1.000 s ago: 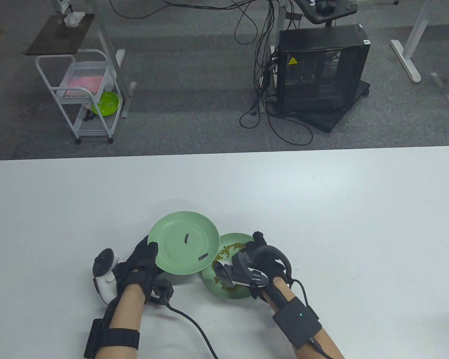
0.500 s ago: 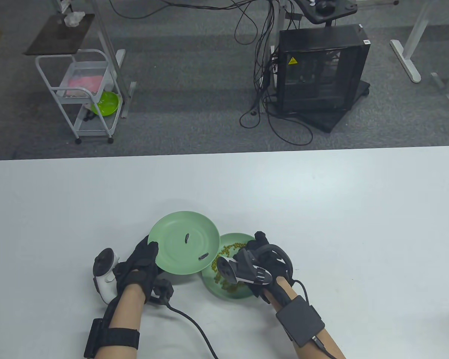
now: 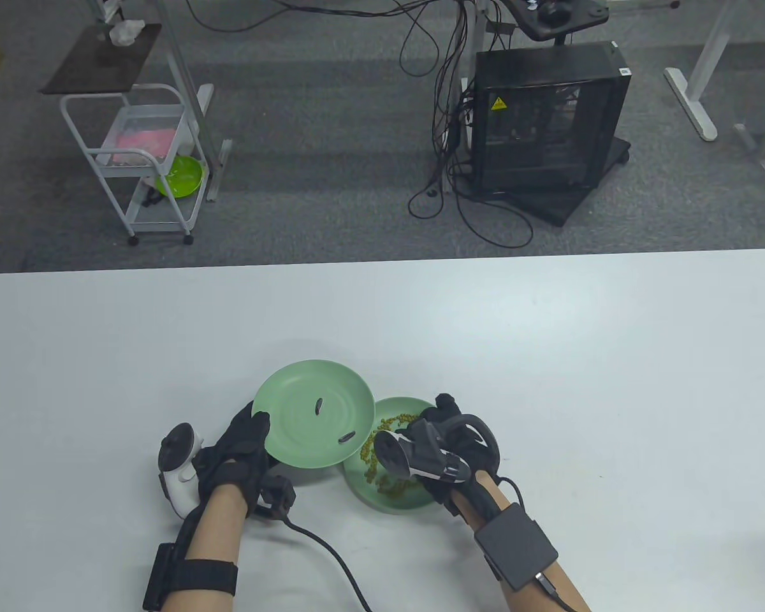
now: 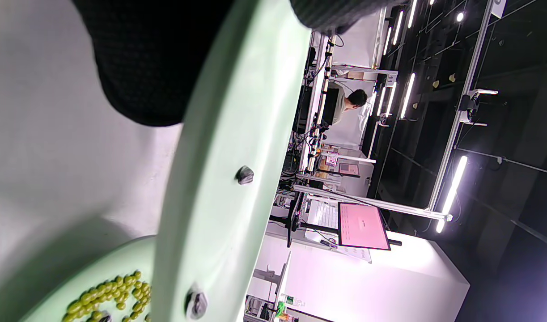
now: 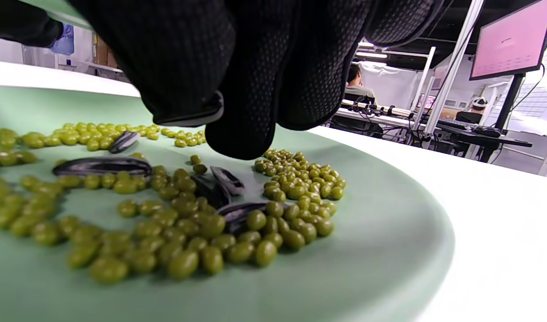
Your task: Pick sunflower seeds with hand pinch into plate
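My left hand [image 3: 245,440] grips the near-left rim of a green plate [image 3: 299,389] and holds it tilted above the table. Two dark sunflower seeds [image 3: 319,405] lie on it. In the left wrist view the plate [image 4: 237,112] shows edge-on with both seeds [image 4: 245,175]. My right hand [image 3: 437,433] hovers over a second green plate [image 3: 414,406] of green beans [image 3: 373,465]. In the right wrist view its fingertips [image 5: 237,134] hang close together just above several sunflower seeds [image 5: 226,179] among the beans [image 5: 188,237]. Nothing shows between them.
The held plate overlaps the left edge of the bean plate. The white table [image 3: 548,357] stretches far and to both sides. A cable [image 3: 331,554] runs from my left wrist toward the near edge. Beyond the table stand a cart [image 3: 140,159] and a computer case [image 3: 545,115].
My right hand has shifted a little to the right and tilted over the bean plate. My left hand and its plate have not moved.
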`<state>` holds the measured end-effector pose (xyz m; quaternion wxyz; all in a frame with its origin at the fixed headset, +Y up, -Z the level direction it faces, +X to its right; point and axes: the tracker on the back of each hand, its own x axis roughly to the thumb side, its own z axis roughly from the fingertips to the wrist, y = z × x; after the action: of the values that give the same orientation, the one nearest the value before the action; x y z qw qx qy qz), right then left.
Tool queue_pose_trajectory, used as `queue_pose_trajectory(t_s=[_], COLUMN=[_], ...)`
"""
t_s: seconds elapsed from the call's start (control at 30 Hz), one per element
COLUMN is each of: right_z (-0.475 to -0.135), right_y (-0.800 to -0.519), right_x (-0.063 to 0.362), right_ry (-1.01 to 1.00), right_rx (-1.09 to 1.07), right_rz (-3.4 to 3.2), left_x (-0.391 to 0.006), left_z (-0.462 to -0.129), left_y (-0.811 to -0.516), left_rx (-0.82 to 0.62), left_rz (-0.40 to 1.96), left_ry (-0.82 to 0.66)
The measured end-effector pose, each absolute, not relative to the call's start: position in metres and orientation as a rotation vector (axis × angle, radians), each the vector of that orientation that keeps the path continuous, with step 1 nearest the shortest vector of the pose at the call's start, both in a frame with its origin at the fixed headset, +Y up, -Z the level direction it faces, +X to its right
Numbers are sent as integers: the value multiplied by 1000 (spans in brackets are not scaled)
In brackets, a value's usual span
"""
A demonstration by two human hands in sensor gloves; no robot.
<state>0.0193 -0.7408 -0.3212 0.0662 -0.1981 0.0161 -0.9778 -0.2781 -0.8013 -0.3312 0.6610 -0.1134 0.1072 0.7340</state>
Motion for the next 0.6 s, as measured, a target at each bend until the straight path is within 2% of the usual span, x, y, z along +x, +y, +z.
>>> queue_pose_trajectory(t_s=[0.6], right_z=[-320], right_y=[-725], right_x=[26], right_ry=[164], right_rx=[-588], right_rz=[-3053], left_x=[-278], left_z=[-331], left_y=[-802], left_rx=[-261], left_rz=[1663], left_ry=[244])
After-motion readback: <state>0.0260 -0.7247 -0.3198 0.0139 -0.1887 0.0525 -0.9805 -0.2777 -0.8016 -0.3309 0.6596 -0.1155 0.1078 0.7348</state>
